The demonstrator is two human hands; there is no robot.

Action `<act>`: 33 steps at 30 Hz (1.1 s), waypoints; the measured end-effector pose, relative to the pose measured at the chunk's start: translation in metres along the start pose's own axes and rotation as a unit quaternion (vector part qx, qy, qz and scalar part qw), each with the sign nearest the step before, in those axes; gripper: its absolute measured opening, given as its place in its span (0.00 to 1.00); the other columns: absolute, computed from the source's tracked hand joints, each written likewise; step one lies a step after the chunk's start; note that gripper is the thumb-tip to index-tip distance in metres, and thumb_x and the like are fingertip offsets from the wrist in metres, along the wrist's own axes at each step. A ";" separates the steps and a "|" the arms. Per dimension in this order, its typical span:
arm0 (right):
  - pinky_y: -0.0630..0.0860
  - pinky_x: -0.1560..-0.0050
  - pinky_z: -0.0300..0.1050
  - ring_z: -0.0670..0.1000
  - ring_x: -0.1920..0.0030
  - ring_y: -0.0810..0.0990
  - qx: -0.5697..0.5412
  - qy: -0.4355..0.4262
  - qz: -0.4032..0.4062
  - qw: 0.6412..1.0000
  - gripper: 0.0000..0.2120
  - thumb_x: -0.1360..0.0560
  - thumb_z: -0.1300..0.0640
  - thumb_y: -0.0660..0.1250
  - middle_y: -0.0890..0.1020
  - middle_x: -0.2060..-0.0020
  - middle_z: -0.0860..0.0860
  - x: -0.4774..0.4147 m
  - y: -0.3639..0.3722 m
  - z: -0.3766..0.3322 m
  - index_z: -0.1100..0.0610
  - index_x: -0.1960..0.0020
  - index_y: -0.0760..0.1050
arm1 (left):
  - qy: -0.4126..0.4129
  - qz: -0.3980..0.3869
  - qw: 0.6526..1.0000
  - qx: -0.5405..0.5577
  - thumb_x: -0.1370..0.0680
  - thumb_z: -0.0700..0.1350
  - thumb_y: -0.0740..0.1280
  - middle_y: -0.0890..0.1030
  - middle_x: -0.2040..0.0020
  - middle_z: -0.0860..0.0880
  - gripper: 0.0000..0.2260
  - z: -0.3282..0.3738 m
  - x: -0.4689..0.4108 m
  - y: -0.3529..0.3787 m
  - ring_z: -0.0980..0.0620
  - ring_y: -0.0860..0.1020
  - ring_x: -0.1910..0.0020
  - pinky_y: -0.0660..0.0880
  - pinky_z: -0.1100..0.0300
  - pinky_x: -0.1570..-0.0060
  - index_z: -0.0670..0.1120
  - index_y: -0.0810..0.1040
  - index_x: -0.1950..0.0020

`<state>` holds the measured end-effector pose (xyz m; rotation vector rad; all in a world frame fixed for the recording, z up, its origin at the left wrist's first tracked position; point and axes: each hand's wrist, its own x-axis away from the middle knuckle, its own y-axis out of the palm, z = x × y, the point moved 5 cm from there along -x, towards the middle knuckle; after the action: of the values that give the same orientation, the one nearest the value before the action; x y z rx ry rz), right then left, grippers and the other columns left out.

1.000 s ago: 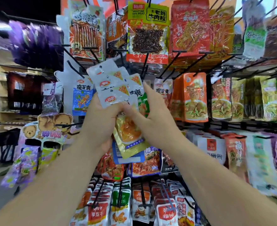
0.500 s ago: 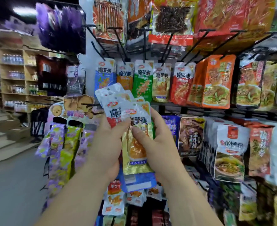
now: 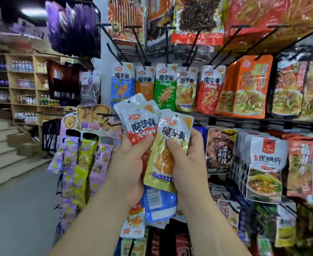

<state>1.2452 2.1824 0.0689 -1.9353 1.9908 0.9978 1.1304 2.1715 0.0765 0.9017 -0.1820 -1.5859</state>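
Observation:
I stand at a snack rack with both hands raised in front of it. My left hand grips a fanned stack of white-topped snack packets, the front one red. My right hand pinches a yellow packet with its thumb on the front, overlapping the stack. A blue packet pokes out below both hands. On pegs just above hangs a row of the same snack in blue, orange, green, yellow and red.
Black metal pegs jut out from the rack toward me at head height. More packets fill the rack to the right and below. A bear-topped candy display stands left of my hands. Stairs and wooden shelves with bottles lie at far left.
My hands and the packets have come down from the upper pegs and nearer to me. The view has swung left and down. The yellow packet now sits in front of the stack.

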 end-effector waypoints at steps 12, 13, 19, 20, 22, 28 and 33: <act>0.82 0.49 0.64 0.59 0.50 0.85 0.075 0.004 -0.021 0.997 0.13 0.20 0.58 0.70 0.86 0.49 0.51 -0.037 -0.005 -0.043 0.45 0.40 0.76 | 0.159 0.047 0.973 -0.160 0.17 0.34 0.65 0.87 0.46 0.48 0.14 0.030 -0.035 0.009 0.45 0.87 0.48 0.84 0.50 0.56 0.52 0.77 0.37; 0.81 0.50 0.66 0.63 0.50 0.84 0.104 -0.003 -0.019 0.994 0.12 0.21 0.57 0.70 0.86 0.49 0.52 -0.044 -0.008 -0.051 0.45 0.40 0.76 | 0.169 0.050 0.970 -0.169 0.16 0.34 0.65 0.87 0.46 0.49 0.14 0.035 -0.040 0.009 0.46 0.87 0.48 0.84 0.51 0.56 0.53 0.77 0.38; 0.67 0.59 0.54 0.55 0.59 0.68 0.201 0.002 -0.002 0.980 0.04 0.22 0.58 0.69 0.64 0.50 0.45 -0.081 -0.021 -0.091 0.57 0.52 0.75 | 0.193 0.048 0.965 -0.170 0.16 0.34 0.64 0.86 0.49 0.51 0.15 0.056 -0.076 0.011 0.48 0.86 0.52 0.85 0.47 0.56 0.54 0.76 0.38; 0.65 0.59 0.50 0.53 0.59 0.67 0.217 0.003 0.000 0.976 0.04 0.21 0.57 0.69 0.71 0.36 0.61 -0.085 -0.023 -0.098 0.58 0.51 0.75 | 0.193 0.043 0.965 -0.170 0.16 0.34 0.64 0.86 0.49 0.52 0.15 0.058 -0.080 0.012 0.51 0.86 0.53 0.85 0.49 0.57 0.55 0.76 0.38; 0.68 0.36 0.59 0.62 0.37 0.71 0.261 0.007 0.008 0.965 0.11 0.18 0.54 0.67 0.71 0.35 0.64 -0.094 -0.026 -0.110 0.60 0.41 0.76 | 0.190 0.031 0.966 -0.173 0.16 0.35 0.64 0.86 0.46 0.50 0.15 0.060 -0.089 0.014 0.50 0.86 0.51 0.85 0.50 0.57 0.55 0.75 0.37; 0.59 0.61 0.48 0.52 0.63 0.63 0.282 -0.093 0.034 0.954 0.12 0.16 0.51 0.64 0.65 0.66 0.52 -0.141 -0.021 -0.141 0.58 0.52 0.75 | 0.167 0.027 0.969 -0.178 0.16 0.36 0.65 0.85 0.44 0.46 0.15 0.059 -0.108 0.011 0.50 0.87 0.54 0.83 0.53 0.59 0.49 0.74 0.31; 0.53 0.71 0.43 0.47 0.74 0.57 0.297 -0.138 0.062 0.943 0.15 0.17 0.53 0.65 0.60 0.73 0.46 -0.175 -0.008 -0.161 0.55 0.61 0.68 | 0.153 0.010 0.971 -0.186 0.16 0.36 0.65 0.86 0.48 0.48 0.14 0.058 -0.110 0.011 0.49 0.86 0.56 0.83 0.53 0.60 0.50 0.75 0.34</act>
<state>1.3250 2.2324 0.2873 -1.2902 1.9643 0.5522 1.0971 2.2459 0.1705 0.8297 0.3148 -1.3803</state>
